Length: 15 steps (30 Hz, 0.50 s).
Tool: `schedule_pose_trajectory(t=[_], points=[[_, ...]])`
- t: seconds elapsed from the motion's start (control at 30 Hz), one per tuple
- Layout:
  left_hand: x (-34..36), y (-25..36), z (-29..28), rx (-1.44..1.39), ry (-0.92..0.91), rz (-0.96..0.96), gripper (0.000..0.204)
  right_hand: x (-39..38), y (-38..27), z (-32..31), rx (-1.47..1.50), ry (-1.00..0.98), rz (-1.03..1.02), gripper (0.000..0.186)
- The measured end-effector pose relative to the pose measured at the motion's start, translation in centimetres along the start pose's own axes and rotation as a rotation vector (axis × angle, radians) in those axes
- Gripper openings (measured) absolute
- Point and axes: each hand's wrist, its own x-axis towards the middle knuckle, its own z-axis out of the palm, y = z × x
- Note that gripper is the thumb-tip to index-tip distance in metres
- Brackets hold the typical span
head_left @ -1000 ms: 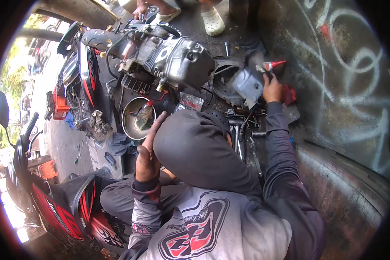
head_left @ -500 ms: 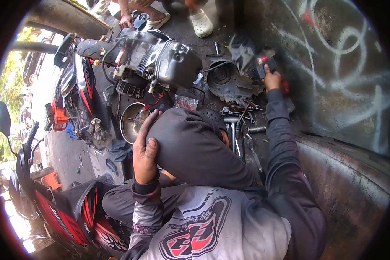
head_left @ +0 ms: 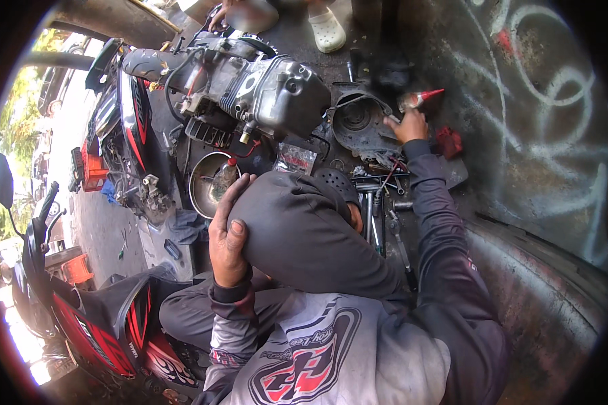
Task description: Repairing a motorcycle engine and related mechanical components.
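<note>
My left hand (head_left: 230,239) rests against the side of my raised knee (head_left: 284,209), its fingers stretched out and holding nothing. At the far right, my right hand (head_left: 412,126) is at the edge of a grey engine cover (head_left: 358,121) with a round recess. Its fingers are bent around something small and greyish that I cannot make out. Just beyond that hand lies a pale tube (head_left: 408,101) with a red conical nozzle (head_left: 430,95). A dirty red object (head_left: 448,142) sits to the right of my wrist.
A motorcycle engine (head_left: 284,91) stands ahead. Wrenches (head_left: 376,216) and a ratchet (head_left: 400,239) lie right of my knee. A metal basin (head_left: 199,185) holds a red-capped bottle (head_left: 224,177). Motorcycle parts line the left; a painted wall (head_left: 527,128) bounds the right. Another person's clog (head_left: 327,30) is ahead.
My right hand has moved left and slightly down, toward the cover. The dark block it held is no longer plain to see, and the red-nozzled tube now shows. My left hand stays put.
</note>
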Motion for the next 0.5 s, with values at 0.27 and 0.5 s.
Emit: schedule_pose_trajectory(t=[0.27, 0.5], points=[[0.5, -0.2, -0.3, 0.006, -0.038, 0.01, 0.097, -2.0, 2.6, 1.1, -0.208, -0.14, -0.27, 0.028], [0.1, -0.3, -0.6, -0.028, -0.024, 0.022, 0.097, -5.0, 0.7, -4.4, 0.094, 0.013, -0.204, 0.024]])
